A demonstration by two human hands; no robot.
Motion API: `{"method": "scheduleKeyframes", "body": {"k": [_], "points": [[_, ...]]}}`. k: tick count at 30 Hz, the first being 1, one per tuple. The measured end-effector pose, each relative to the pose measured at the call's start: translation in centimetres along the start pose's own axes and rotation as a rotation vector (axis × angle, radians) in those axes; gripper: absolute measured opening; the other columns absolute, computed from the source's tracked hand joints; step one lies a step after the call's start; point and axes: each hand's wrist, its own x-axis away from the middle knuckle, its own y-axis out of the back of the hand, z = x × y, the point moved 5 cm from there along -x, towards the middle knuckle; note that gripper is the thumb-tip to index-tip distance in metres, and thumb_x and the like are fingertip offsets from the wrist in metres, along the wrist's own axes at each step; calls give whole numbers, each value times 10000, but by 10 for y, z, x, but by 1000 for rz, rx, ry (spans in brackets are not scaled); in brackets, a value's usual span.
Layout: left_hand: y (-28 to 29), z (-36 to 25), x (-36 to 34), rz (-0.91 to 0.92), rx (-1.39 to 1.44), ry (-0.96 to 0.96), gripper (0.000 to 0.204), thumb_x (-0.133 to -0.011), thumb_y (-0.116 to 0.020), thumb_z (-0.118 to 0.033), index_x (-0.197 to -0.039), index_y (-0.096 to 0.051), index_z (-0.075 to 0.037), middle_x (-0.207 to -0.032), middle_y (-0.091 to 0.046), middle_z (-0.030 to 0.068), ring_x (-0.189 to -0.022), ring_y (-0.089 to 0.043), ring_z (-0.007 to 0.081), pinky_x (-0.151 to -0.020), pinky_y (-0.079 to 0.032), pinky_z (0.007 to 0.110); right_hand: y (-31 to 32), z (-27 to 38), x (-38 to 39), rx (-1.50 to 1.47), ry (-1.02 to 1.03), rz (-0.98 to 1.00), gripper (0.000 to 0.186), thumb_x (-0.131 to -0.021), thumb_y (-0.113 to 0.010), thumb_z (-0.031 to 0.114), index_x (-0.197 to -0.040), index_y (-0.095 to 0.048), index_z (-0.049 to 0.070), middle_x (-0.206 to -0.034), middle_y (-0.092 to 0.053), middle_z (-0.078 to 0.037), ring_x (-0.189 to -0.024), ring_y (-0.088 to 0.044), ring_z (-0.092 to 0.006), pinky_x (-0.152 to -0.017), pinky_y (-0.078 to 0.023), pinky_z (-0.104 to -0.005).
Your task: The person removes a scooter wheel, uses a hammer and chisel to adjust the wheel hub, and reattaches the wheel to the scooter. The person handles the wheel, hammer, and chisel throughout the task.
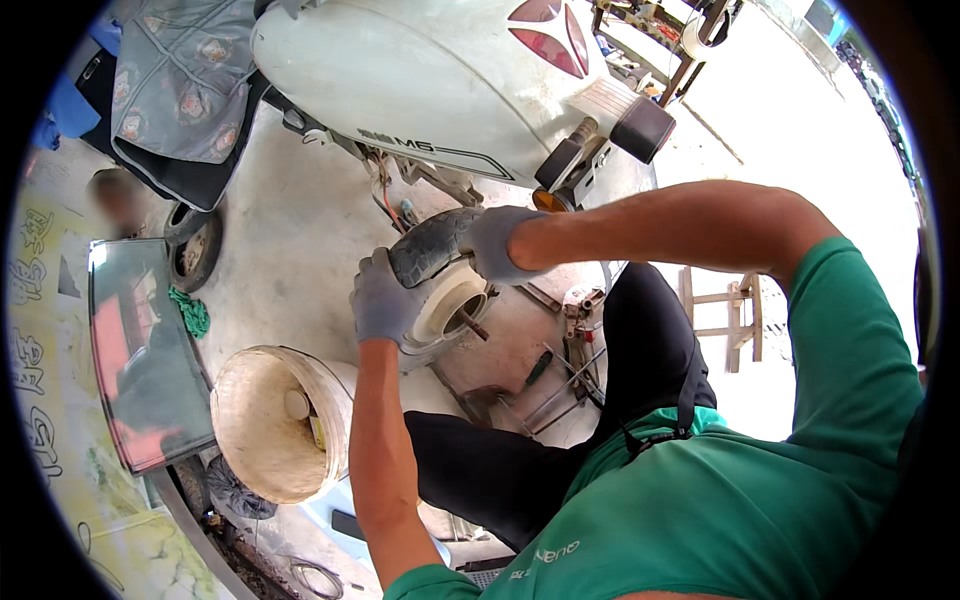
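Note:
Both hands wear grey gloves and hold a small wheel between my knees. My left hand (382,297) is closed against the wheel's left side, where the tyre meets the rim. My right hand (496,246) wraps round the right end of the black tyre (433,246). Below the tyre the dusty, cream-coloured rim (448,306) shows, and a rusty rod (472,324) sticks out of its centre. The fingertips behind the tyre are partly hidden. Just beyond the wheel stands a white scooter (410,75) with a red tail light.
A dirty white bucket (235,420) with small items inside stands at my left. Behind it, a framed glass pane (150,350) leans near loose tyres (195,250) and a green cloth (190,312). A dark-handled tool (540,366) lies by metal bars right of the wheel. A wooden frame (735,318) stands farther right.

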Motion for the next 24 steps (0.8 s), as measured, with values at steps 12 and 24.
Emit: {"method": "scheduleKeyframes", "body": {"k": [12, 24], "points": [[-17, -23, -46, 69, -92, -99, 642, -728, -796, -453, -1240, -584, -130, -1128, -633, 144, -1050, -654, 342, -901, -522, 467, 1, 2, 27, -349, -142, -156, 275, -875, -593, 201, -1116, -691, 112, -987, -718, -184, -949, -688, -402, -801, -550, -447], [-9, -21, -45, 56, -91, -82, 579, -731, -795, -423, -1197, -602, -139, -1097, -632, 141, -1029, -664, 340, -874, -527, 495, -25, -2, 40, -424, -109, -106, 447, -949, -542, 220, -1382, -547, 112, -1049, -691, -224, -957, -687, -406, -784, -554, -478]]}}
